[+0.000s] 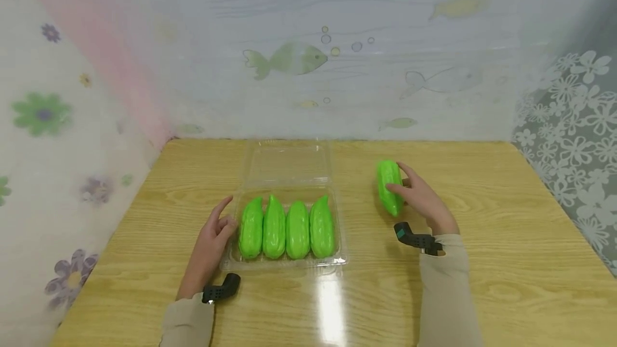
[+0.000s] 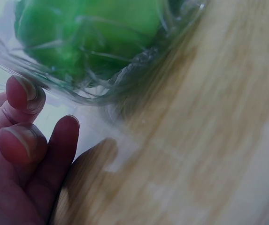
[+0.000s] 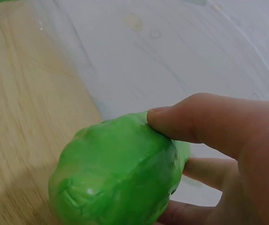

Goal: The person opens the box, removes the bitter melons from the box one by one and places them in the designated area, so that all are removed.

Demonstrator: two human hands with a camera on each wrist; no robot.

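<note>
My right hand (image 1: 424, 197) grips a bright green, bumpy gourd-like vegetable (image 1: 389, 189), raised at the right of the box. The thumb lies across its near side in the right wrist view, where the gourd's blunt end (image 3: 106, 173) faces the camera. A clear plastic clamshell box (image 1: 284, 265) has its lid (image 1: 289, 162) laid back. Inside, several similar green gourds (image 1: 298, 231) stand side by side in a row. At the box's left edge is my left hand (image 1: 212, 240), index finger extended, other fingers loosely bent. Its fingertips (image 2: 26, 93) are close against the clear wall; contact is unclear.
Everything is on a wood-grain table (image 1: 506, 283). A pale wall sheet with fish drawings (image 1: 299, 58) rises behind the table's back edge, and flowered sheets flank both sides. Each wrist carries a black camera mount (image 1: 414, 237).
</note>
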